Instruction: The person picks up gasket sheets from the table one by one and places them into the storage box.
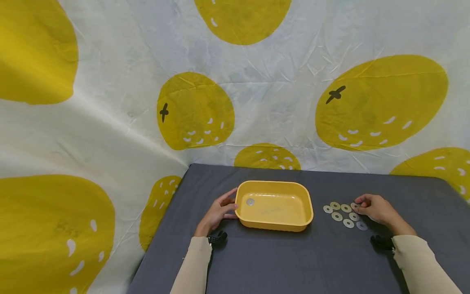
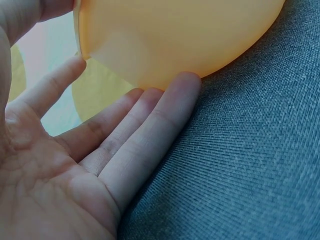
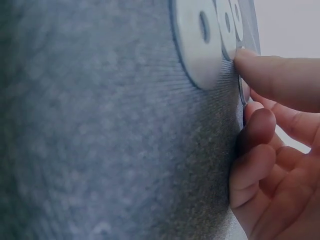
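Note:
My left hand rests against the left end of a yellow plastic basin, its fairly straight fingers touching the outer wall and rim. Inside the basin, toward the left, lies one metal washer. To the right of the basin, a group of several flat round washers with centre holes lies on the cloth. My right hand is at the far right of this group, where thumb and fingertips pinch a washer. The fingers partly cover that washer.
A dark grey cloth covers the table. Behind and to the left hangs a white curtain with large yellow fruit prints, meeting the table's back edge. Black wrist straps sit on both wrists.

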A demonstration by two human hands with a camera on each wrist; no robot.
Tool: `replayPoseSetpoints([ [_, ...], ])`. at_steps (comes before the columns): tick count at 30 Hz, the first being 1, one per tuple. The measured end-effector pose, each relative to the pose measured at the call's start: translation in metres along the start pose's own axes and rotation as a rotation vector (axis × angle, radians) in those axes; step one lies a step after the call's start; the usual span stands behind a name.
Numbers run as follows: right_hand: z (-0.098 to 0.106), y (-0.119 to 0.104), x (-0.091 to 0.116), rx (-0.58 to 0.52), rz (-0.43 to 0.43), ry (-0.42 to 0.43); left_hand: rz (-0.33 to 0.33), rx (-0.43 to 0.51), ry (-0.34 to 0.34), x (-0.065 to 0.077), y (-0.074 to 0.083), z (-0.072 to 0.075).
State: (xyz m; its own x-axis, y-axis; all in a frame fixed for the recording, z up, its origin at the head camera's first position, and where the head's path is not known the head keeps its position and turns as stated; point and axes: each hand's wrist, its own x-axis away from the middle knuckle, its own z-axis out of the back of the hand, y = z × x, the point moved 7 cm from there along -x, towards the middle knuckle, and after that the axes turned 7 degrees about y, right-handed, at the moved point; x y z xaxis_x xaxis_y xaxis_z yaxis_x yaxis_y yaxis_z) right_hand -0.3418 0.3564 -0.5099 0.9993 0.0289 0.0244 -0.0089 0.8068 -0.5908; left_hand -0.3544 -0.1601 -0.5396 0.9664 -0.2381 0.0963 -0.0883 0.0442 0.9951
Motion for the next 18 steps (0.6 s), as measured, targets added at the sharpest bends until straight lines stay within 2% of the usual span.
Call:
replayPoseSetpoints([
  [4, -0.0026, 0.0031, -0.0002, 0.012, 0.017, 0.009, -0.012, -0.007, -0.006, -0.0016, -0.0018, -0.0001],
  [12, -0.0031, 0.0019, 0.0005, 0.038, 0.067, 0.100, -0.028, 0.003, -0.004, -0.0011, -0.0056, 0.0013],
  [18, -0.0064, 0.0008, 0.0023, 0.040, 0.079, 0.097, -0.030, 0.002, -0.005, -0.0001, -0.0057, 0.0015],
])
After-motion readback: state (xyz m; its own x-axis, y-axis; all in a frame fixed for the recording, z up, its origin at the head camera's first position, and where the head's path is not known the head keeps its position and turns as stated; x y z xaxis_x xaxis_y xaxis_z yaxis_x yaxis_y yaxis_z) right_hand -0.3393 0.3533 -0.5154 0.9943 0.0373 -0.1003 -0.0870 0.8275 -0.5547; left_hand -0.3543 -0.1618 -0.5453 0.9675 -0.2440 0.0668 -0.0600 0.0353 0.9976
